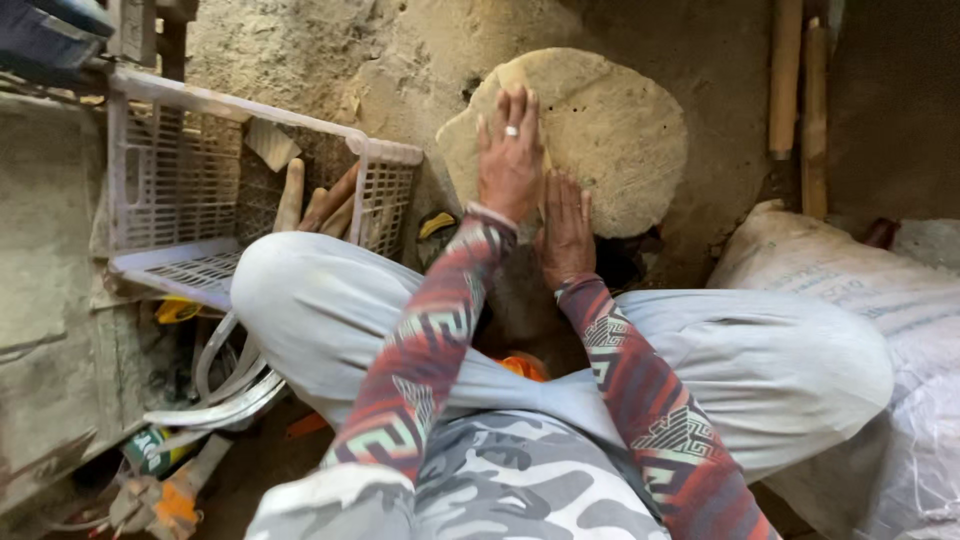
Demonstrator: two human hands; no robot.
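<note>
Hemmed in: pale plastic crate [180,170] to the left, white sack [850,290] to the right, bent knees below. Left hand [510,155] and right hand [566,230] spread flat, pressing on round clay slab [610,130]. Tan, rough, speckled, ragged-rimmed, lying ahead on dirt floor [700,60].

sack [800,275] | lay right of the knee | white woven, faint print || can [148,450] | lay lower left on floor | green-yellow label
</note>
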